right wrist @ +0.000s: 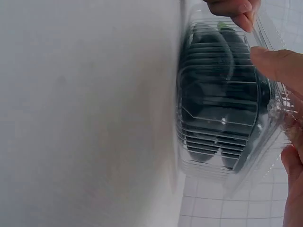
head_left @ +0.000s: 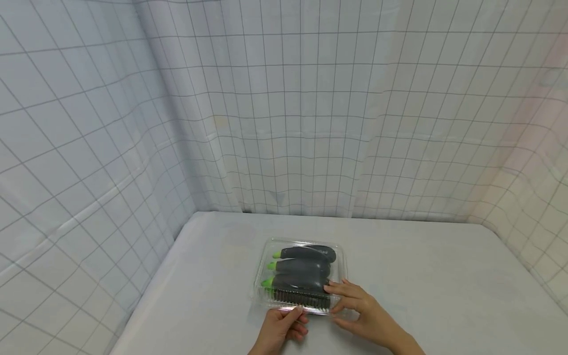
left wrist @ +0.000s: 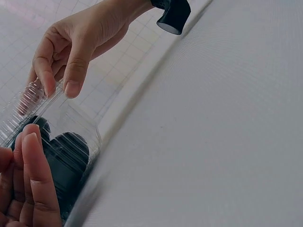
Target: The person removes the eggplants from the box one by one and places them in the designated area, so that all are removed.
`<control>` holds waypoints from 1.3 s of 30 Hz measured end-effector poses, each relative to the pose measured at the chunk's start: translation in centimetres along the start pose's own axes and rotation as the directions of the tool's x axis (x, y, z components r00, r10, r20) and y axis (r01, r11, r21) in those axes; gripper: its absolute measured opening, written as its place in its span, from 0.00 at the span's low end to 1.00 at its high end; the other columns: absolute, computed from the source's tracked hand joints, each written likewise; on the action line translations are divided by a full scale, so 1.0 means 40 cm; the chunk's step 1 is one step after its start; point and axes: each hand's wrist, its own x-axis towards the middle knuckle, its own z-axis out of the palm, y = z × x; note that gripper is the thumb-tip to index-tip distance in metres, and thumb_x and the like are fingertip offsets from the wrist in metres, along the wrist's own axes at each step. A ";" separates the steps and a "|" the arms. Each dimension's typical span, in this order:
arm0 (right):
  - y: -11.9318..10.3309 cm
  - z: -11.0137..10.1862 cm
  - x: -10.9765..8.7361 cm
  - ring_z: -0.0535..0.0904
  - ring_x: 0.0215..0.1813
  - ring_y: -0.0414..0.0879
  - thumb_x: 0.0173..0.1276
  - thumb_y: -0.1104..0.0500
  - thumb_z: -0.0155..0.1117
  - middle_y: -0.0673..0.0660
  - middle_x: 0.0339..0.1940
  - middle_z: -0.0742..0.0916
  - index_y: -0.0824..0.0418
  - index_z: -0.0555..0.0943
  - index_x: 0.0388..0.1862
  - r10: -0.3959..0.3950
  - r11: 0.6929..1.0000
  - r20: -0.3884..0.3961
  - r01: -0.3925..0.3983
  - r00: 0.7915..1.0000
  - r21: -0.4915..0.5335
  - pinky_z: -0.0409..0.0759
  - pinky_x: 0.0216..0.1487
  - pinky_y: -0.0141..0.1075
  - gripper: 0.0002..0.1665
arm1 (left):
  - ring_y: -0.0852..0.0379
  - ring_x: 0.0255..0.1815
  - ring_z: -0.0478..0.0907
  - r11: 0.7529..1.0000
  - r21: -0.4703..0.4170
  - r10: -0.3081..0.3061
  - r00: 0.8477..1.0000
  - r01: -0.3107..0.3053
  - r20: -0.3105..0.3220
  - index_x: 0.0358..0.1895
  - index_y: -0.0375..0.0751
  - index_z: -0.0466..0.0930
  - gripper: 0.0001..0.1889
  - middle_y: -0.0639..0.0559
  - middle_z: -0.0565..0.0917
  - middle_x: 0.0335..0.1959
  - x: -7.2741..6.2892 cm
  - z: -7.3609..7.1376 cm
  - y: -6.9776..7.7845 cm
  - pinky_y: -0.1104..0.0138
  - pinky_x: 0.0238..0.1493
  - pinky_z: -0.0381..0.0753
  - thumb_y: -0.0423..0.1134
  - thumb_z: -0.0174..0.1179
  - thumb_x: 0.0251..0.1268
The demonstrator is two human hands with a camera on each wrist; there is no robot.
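A clear plastic clamshell box (head_left: 341, 266) lies on the table with its lid over the dark eggplants (head_left: 301, 267). Their green stem ends point left in the head view. At the middle of the box's front edge, my left hand (head_left: 277, 328) pinches the rim, thumb on top and fingers curled below. My right hand (head_left: 361, 310) pinches the rim near the front right corner, with other fingers resting on the lid. Ribbed side walls of the box (right wrist: 213, 142) show in the right wrist view. Whether the rim is fully snapped together, I cannot tell.
A white-covered table (head_left: 421, 276) carries the box near its front middle. White grid-patterned curtains (head_left: 310, 123) hang behind the table and along both sides. A black wrist device (left wrist: 174, 16) sits on the right wrist.
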 end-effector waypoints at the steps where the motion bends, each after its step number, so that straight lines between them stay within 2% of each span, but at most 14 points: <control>1: 0.000 -0.004 0.000 0.72 0.62 0.56 0.51 0.65 0.77 0.60 0.59 0.78 0.51 0.81 0.36 -0.005 1.000 0.019 0.005 1.000 -0.002 0.56 0.68 0.43 0.17 | 0.62 0.21 0.80 1.000 0.003 0.000 1.000 0.000 -0.002 0.42 0.16 0.77 0.20 0.50 0.83 0.26 0.000 0.000 -0.001 0.72 0.23 0.79 0.38 0.55 0.71; 5: -0.003 -0.019 0.002 0.71 0.62 0.55 0.50 0.64 0.77 0.60 0.60 0.78 0.50 0.80 0.36 -0.006 1.000 0.069 0.007 0.998 -0.018 0.56 0.68 0.41 0.18 | 0.62 0.21 0.80 1.000 0.010 0.001 1.000 -0.001 -0.002 0.42 0.15 0.77 0.19 0.50 0.83 0.26 0.000 -0.001 -0.003 0.71 0.23 0.79 0.37 0.54 0.71; 16: -0.007 -0.031 0.007 0.72 0.63 0.56 0.51 0.67 0.75 0.61 0.60 0.78 0.50 0.80 0.33 0.027 0.998 0.097 -0.032 0.995 0.050 0.57 0.67 0.40 0.16 | 0.62 0.21 0.80 1.000 0.027 0.015 1.000 -0.015 0.007 0.43 0.13 0.76 0.19 0.49 0.83 0.26 -0.003 -0.003 -0.002 0.71 0.24 0.80 0.36 0.54 0.71; 20: -0.010 -0.026 0.004 0.71 0.63 0.55 0.53 0.67 0.74 0.62 0.60 0.78 0.50 0.78 0.31 0.050 0.997 0.071 -0.055 0.996 0.061 0.56 0.67 0.39 0.16 | 0.62 0.21 0.80 0.999 0.029 0.019 1.000 -0.019 0.012 0.44 0.14 0.75 0.20 0.50 0.83 0.26 -0.003 -0.003 -0.002 0.71 0.24 0.80 0.36 0.54 0.71; 25: -0.014 -0.013 0.004 0.71 0.63 0.54 0.55 0.67 0.72 0.61 0.59 0.78 0.50 0.74 0.29 0.089 0.996 0.044 -0.090 0.995 0.023 0.55 0.68 0.39 0.16 | 0.62 0.21 0.80 0.999 0.040 0.022 1.000 -0.022 0.001 0.44 0.15 0.77 0.19 0.50 0.82 0.25 -0.005 -0.003 0.001 0.71 0.24 0.80 0.37 0.54 0.70; 32: -0.013 -0.001 0.005 0.74 0.60 0.53 0.55 0.67 0.73 0.58 0.57 0.80 0.50 0.73 0.28 0.117 0.993 -0.038 -0.117 0.992 0.022 0.57 0.67 0.37 0.17 | 0.62 0.21 0.80 0.999 0.040 0.020 1.000 -0.019 -0.018 0.42 0.18 0.79 0.19 0.49 0.83 0.25 -0.009 0.000 0.005 0.71 0.24 0.80 0.39 0.57 0.68; 39: -0.022 -0.007 0.013 0.75 0.59 0.53 0.53 0.68 0.74 0.56 0.56 0.81 0.49 0.73 0.27 0.177 0.984 -0.033 -0.176 0.984 0.022 0.58 0.67 0.36 0.19 | 0.61 0.21 0.80 0.999 0.045 0.019 1.000 -0.018 -0.016 0.42 0.19 0.79 0.19 0.49 0.82 0.25 -0.006 -0.001 0.005 0.70 0.24 0.80 0.39 0.57 0.69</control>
